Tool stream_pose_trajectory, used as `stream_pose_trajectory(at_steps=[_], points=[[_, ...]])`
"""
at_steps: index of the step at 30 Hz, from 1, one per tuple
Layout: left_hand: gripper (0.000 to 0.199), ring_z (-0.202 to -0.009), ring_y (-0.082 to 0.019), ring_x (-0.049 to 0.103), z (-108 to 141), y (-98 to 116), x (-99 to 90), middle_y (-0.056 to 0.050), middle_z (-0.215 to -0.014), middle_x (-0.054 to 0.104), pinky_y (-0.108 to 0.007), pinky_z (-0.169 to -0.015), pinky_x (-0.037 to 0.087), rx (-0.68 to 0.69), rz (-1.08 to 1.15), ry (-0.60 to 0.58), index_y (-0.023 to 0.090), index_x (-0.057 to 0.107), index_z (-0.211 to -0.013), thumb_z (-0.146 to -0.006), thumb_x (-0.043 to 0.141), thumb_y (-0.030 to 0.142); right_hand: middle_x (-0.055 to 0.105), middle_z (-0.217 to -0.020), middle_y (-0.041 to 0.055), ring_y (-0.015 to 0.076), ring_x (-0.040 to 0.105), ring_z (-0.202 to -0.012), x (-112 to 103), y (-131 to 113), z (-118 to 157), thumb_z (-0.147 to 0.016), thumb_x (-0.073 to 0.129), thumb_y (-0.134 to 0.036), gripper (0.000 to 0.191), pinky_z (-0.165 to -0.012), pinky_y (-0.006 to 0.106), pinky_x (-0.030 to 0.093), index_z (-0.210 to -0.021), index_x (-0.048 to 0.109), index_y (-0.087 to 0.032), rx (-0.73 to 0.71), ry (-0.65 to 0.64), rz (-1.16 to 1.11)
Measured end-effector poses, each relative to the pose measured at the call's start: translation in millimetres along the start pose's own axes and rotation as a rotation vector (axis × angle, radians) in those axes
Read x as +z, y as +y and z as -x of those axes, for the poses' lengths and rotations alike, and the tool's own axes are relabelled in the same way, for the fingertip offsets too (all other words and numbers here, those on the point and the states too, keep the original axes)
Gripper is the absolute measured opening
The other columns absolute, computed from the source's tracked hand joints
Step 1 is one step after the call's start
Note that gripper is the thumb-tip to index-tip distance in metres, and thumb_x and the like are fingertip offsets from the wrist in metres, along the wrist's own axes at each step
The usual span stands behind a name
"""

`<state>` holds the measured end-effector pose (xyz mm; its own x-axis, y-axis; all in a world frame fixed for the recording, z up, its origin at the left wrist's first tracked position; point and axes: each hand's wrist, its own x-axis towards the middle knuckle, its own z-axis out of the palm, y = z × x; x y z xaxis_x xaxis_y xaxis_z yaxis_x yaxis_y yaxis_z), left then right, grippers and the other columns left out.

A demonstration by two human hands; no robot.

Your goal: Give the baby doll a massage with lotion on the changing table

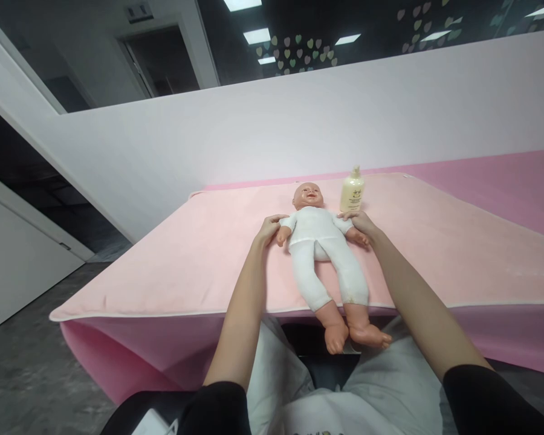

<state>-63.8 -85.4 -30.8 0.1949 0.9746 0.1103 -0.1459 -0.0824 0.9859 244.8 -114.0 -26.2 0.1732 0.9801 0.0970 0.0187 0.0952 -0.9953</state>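
A baby doll (315, 226) in a white cloth top and trousers lies face up, its head away from me and its feet past the table's front edge. On its left side in the head view, my left hand (271, 228) is closed at the doll's sleeve, with the fingertips on the upper arm. My right hand (361, 222) grips the other sleeve in the same way. Just behind my right hand stands a pale yellow pump bottle (352, 192), upright and apart from the doll.
A light pink towel (208, 254) covers much of the table, over a darker pink cloth (521, 187) that hangs down in front. Behind the table rises a white wall (299, 127) with dark glass above it. My legs (276, 362) are under the front edge.
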Motion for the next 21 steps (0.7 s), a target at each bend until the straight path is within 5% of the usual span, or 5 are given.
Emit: stream_pose_trajectory(at_steps=[7, 12, 21], points=[[0.021, -0.068, -0.014, 0.059, 4, 6, 3.4, -0.003, -0.073, 0.068, -0.029, -0.072, 0.043, 0.029, 0.003, -0.046, 0.015, 0.072, -0.076, -0.056, 0.069, 0.020, 0.067, -0.086, 0.0056, 0.0106, 0.062, -0.075, 1, -4, 5, -0.057, 0.061, -0.005, 0.019, -0.072, 0.022, 0.052, -0.073, 0.067, -0.014, 0.057, -0.089, -0.200], [0.033, -0.078, -0.017, 0.059, 5, 11, 7.6, -0.006, -0.086, 0.070, -0.029, -0.076, 0.042, 0.041, 0.003, -0.055, 0.015, 0.073, -0.084, -0.060, 0.075, 0.039, 0.067, -0.103, 0.0007, 0.0123, 0.061, -0.092, 2, -5, 2, -0.056, 0.065, -0.008, 0.035, -0.078, 0.020, 0.050, -0.088, 0.068, -0.020, 0.003, -0.162, -0.327], [0.047, -0.064, -0.013, 0.055, 0, 6, 11.6, -0.007, -0.073, 0.065, -0.028, -0.065, 0.040, -0.021, -0.023, 0.103, 0.012, 0.066, -0.067, -0.057, 0.076, 0.057, 0.067, -0.088, 0.0019, 0.0131, 0.060, -0.081, 4, -5, 2, -0.054, 0.061, -0.008, 0.028, -0.075, 0.025, 0.050, -0.080, 0.068, -0.015, 0.012, -0.170, -0.279]])
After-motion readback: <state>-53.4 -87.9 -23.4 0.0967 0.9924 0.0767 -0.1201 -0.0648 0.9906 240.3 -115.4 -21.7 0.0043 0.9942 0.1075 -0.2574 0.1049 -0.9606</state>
